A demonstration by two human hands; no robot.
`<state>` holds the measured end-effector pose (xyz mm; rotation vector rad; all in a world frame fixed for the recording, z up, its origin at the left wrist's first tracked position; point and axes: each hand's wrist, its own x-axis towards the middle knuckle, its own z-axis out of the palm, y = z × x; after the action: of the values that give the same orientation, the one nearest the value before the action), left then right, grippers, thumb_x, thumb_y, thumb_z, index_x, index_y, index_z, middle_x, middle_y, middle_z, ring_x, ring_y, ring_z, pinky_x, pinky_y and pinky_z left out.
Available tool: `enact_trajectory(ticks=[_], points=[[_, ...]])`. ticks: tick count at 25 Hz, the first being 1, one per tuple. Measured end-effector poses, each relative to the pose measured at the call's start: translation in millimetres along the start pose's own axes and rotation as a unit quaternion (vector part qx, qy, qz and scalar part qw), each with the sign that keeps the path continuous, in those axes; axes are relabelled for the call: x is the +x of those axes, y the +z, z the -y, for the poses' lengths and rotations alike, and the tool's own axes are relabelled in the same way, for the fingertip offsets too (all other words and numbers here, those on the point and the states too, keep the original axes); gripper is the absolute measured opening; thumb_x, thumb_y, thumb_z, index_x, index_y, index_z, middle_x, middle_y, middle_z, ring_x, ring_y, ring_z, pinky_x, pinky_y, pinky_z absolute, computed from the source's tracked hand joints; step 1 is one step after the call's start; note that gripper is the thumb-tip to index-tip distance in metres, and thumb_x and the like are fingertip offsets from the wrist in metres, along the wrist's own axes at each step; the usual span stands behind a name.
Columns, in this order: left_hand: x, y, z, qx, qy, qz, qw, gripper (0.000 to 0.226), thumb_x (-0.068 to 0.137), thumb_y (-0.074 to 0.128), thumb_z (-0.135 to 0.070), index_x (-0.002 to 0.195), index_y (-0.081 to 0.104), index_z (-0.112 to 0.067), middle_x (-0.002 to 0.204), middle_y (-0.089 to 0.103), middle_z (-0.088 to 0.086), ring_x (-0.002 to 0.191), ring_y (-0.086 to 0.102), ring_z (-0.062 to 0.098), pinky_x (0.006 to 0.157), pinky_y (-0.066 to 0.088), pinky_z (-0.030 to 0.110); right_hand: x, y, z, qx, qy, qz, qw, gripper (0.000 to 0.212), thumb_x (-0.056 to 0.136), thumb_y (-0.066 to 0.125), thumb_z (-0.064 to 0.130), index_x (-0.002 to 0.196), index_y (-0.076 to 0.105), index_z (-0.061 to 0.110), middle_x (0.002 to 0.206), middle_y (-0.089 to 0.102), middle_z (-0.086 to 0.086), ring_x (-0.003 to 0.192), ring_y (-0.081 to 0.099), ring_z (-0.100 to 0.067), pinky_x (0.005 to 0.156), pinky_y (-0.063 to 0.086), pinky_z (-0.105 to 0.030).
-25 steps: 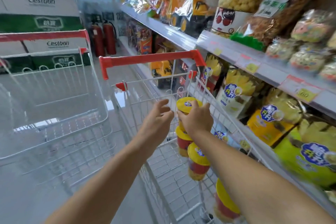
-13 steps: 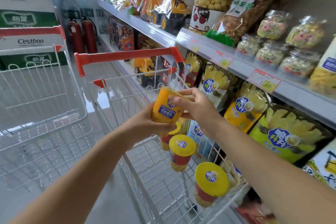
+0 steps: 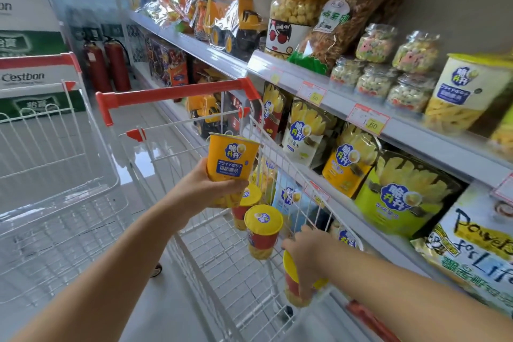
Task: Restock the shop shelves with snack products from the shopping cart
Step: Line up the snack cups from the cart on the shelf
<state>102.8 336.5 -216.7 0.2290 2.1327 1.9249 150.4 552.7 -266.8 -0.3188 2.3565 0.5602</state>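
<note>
My left hand [image 3: 204, 189] grips a yellow snack cup [image 3: 230, 158] with a blue label, held upright above the wire shopping cart [image 3: 283, 147]. Lower right, my right hand [image 3: 308, 255] closes over the yellow lid of a red-and-yellow snack cup [image 3: 291, 286] near the cart's right side. Two more red-and-yellow cups [image 3: 262, 230] stand in the cart between my hands. The shelf [image 3: 416, 133] on the right carries a matching pale cup [image 3: 469, 91] and jars; the tier below holds yellow and green snack bags [image 3: 402, 194].
A second empty wire cart [image 3: 55, 153] with a red handle stands to the left. Stacked water cartons [image 3: 27, 44] and two red fire extinguishers [image 3: 107, 64] are at the back. Toy trucks in plastic sit farther along the shelves. Glossy floor runs between carts.
My right hand let go of the yellow cup, dropped into the cart and took hold of another cup. My left hand now holds the yellow cup alone, more upright.
</note>
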Motion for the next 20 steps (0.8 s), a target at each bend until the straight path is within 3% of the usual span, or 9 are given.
enact_trajectory(ticks=[2, 4, 6, 8, 10, 13, 16, 18, 20], points=[[-3, -1, -2, 0.001, -0.002, 0.006, 1.000, 0.061, 0.070, 0.084, -0.023, 0.124, 0.055, -0.021, 0.103, 0.073, 0.001, 0.081, 0.074, 0.009, 0.062, 0.057, 0.022, -3, -1, 2, 0.014, -0.014, -0.028, 0.999, 0.085, 0.074, 0.077, 0.044, 0.140, 0.031, 0.015, 0.130, 0.045, -0.013, 0.120, 0.042, -0.030, 0.098, 0.046, -0.044], [-7, -3, -4, -0.013, -0.004, 0.008, 1.000, 0.072, 0.058, 0.090, -0.032, 0.122, 0.057, -0.022, 0.104, 0.075, 0.002, 0.090, 0.074, 0.016, 0.069, 0.058, 0.028, -21, -11, -8, 0.189, -0.031, -0.084, 0.978, 0.081, 0.067, 0.080, 0.039, 0.131, 0.033, 0.023, 0.118, 0.049, -0.003, 0.105, 0.054, -0.024, 0.084, 0.054, -0.039], [-11, -3, -7, -0.063, 0.000, 0.015, 0.998, 0.081, 0.048, 0.097, -0.039, 0.119, 0.060, -0.024, 0.107, 0.075, 0.005, 0.097, 0.073, 0.024, 0.076, 0.060, 0.036, -50, -24, -26, 0.373, -0.049, -0.180, 0.909, 0.076, 0.063, 0.081, 0.044, 0.121, 0.034, 0.031, 0.109, 0.051, 0.006, 0.092, 0.060, -0.014, 0.073, 0.055, -0.034], [-17, 8, -11, -0.142, -0.006, 0.046, 0.989, 0.094, 0.039, 0.096, -0.045, 0.122, 0.060, -0.021, 0.111, 0.074, 0.010, 0.099, 0.073, 0.029, 0.076, 0.062, 0.043, -81, -33, -49, 0.476, -0.062, -0.262, 0.838, 0.079, 0.059, 0.080, 0.052, 0.121, 0.033, 0.039, 0.113, 0.049, 0.010, 0.096, 0.060, -0.010, 0.081, 0.056, -0.037], [-19, 29, -15, -0.208, -0.029, 0.099, 0.973, 0.102, 0.043, 0.096, -0.046, 0.131, 0.057, -0.015, 0.119, 0.071, 0.015, 0.106, 0.070, 0.034, 0.078, 0.060, 0.052, -113, -33, -71, 0.540, -0.077, -0.320, 0.775, 0.078, 0.063, 0.078, 0.053, 0.128, 0.034, 0.048, 0.124, 0.043, 0.011, 0.105, 0.058, -0.010, 0.087, 0.054, -0.036], [-20, 68, -24, -0.309, -0.051, 0.222, 0.923, 0.103, 0.050, 0.095, -0.047, 0.138, 0.057, -0.010, 0.137, 0.061, 0.016, 0.122, 0.059, 0.042, 0.090, 0.049, 0.069, -151, -17, -90, 0.603, -0.093, -0.381, 0.694, 0.065, 0.079, 0.076, 0.045, 0.131, 0.039, 0.057, 0.132, 0.040, 0.016, 0.106, 0.056, 0.004, 0.078, 0.055, -0.022], [-22, 111, -38, -0.344, -0.053, 0.366, 0.863, 0.091, 0.062, 0.088, -0.053, 0.136, 0.060, -0.009, 0.145, 0.051, 0.022, 0.132, 0.047, 0.048, 0.101, 0.035, 0.075, -175, 1, -98, 0.640, -0.083, -0.423, 0.636, 0.059, 0.085, 0.070, 0.037, 0.136, 0.043, 0.049, 0.134, 0.043, 0.015, 0.097, 0.052, 0.021, 0.070, 0.052, -0.013], [-19, 138, -44, -0.347, -0.059, 0.443, 0.824, 0.089, 0.072, 0.080, -0.056, 0.142, 0.052, -0.010, 0.151, 0.042, 0.025, 0.138, 0.038, 0.049, 0.106, 0.027, 0.076, -192, 12, -102, 0.665, -0.053, -0.442, 0.600, 0.062, 0.080, 0.068, 0.048, 0.136, 0.041, 0.048, 0.135, 0.043, 0.014, 0.103, 0.050, 0.017, 0.069, 0.051, -0.013], [-14, 166, -46, -0.349, -0.042, 0.509, 0.786, 0.086, 0.087, 0.064, -0.058, 0.152, 0.034, -0.010, 0.158, 0.027, 0.025, 0.144, 0.023, 0.051, 0.109, 0.015, 0.078, -211, 20, -108, 0.656, -0.014, -0.476, 0.585, 0.071, 0.067, 0.060, 0.071, 0.133, 0.037, 0.056, 0.137, 0.041, 0.017, 0.116, 0.044, 0.012, 0.073, 0.045, -0.012]])
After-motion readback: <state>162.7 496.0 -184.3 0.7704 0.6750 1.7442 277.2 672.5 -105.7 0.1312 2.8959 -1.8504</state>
